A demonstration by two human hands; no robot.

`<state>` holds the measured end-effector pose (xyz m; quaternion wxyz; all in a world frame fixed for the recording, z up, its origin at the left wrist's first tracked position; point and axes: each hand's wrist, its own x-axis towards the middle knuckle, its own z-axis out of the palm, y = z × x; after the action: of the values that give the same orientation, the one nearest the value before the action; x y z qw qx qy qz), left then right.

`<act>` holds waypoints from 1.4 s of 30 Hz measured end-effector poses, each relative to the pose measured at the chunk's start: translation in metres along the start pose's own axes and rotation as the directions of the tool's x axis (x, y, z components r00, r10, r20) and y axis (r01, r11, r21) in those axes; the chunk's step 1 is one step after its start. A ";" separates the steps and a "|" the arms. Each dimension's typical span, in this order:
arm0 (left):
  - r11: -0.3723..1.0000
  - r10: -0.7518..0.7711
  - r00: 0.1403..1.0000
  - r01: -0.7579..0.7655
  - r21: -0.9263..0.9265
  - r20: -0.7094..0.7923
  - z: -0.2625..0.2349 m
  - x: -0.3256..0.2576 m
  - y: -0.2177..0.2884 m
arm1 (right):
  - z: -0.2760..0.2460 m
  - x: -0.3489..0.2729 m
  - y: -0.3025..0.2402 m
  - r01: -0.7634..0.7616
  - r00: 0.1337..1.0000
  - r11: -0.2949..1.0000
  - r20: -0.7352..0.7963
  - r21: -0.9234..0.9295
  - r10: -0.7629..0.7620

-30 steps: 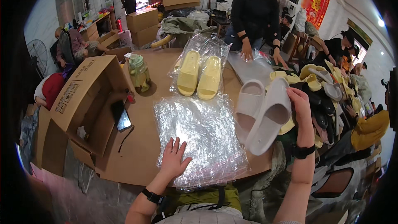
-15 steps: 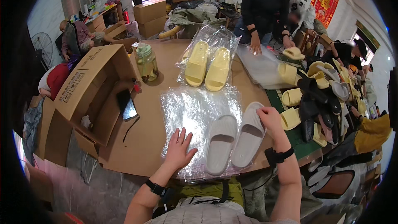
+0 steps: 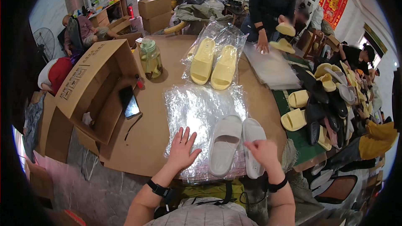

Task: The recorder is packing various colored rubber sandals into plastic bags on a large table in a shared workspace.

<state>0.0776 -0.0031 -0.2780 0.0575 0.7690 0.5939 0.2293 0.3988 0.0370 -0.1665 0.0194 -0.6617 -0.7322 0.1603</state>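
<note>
Two grey slide slippers lie at the front of the table on a stack of clear plastic bags [image 3: 184, 104]. The left grey slipper [image 3: 222, 159] rests on the bags, toe pointing away from me. My left hand [image 3: 182, 150] is spread flat on the plastic to its left, holding nothing. Over the right grey slipper [image 3: 254, 130] my right hand [image 3: 264, 155] has its fingers bent and closed at the slipper's middle, covering part of it. Beyond the stack, a pair of yellow slippers [image 3: 202, 62] lies with clear plastic around it.
An open cardboard box [image 3: 104, 65] stands at left, beside a phone [image 3: 129, 102] and a green-lidded jar [image 3: 150, 60]. Yellow, black and grey slippers [image 3: 316, 113] crowd the right side. Across the table, a person [image 3: 272, 6] handles yellow slippers above more plastic bags [image 3: 272, 69].
The right grey slipper has shifted toward me and turned straighter beside the left one; my right hand moved down along it. The person opposite has lifted yellow slippers. My left hand stays put.
</note>
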 end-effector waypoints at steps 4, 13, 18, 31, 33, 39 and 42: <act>1.000 0.021 0.999 -0.021 -0.001 -0.027 0.001 0.002 0.001 | 0.035 -0.005 -0.013 0.040 0.997 0.999 -0.063 0.028 -0.038; 1.000 0.011 1.000 -0.011 -0.015 -0.020 0.001 0.001 0.001 | 0.060 0.013 -0.028 -0.104 0.935 0.986 -0.325 0.131 0.142; 1.000 -0.001 1.000 0.001 -0.004 -0.009 0.000 0.000 0.002 | 0.058 0.005 -0.009 -0.115 0.897 0.980 -0.408 0.161 0.172; 1.000 0.030 0.999 -0.030 -0.001 -0.028 0.002 0.001 0.002 | 0.081 0.049 0.049 0.015 0.852 0.978 -0.515 0.207 0.096; 1.000 0.016 1.000 -0.016 0.000 -0.015 0.003 0.002 0.001 | 0.071 0.041 0.045 0.003 0.833 0.965 -0.535 0.263 0.143; 1.000 -0.009 1.000 0.008 0.015 0.022 -0.001 0.002 0.001 | 0.052 -0.001 -0.049 0.260 0.895 0.907 -0.434 0.332 -0.098; 0.999 -0.018 0.993 0.012 0.050 0.116 -0.001 0.003 -0.004 | 0.086 0.014 -0.060 0.268 0.937 0.930 -0.295 0.253 -0.189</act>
<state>0.0744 0.0004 -0.2773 0.0748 0.7779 0.6006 0.1689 0.3186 0.0282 -0.2349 0.2324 -0.5767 -0.7642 0.1719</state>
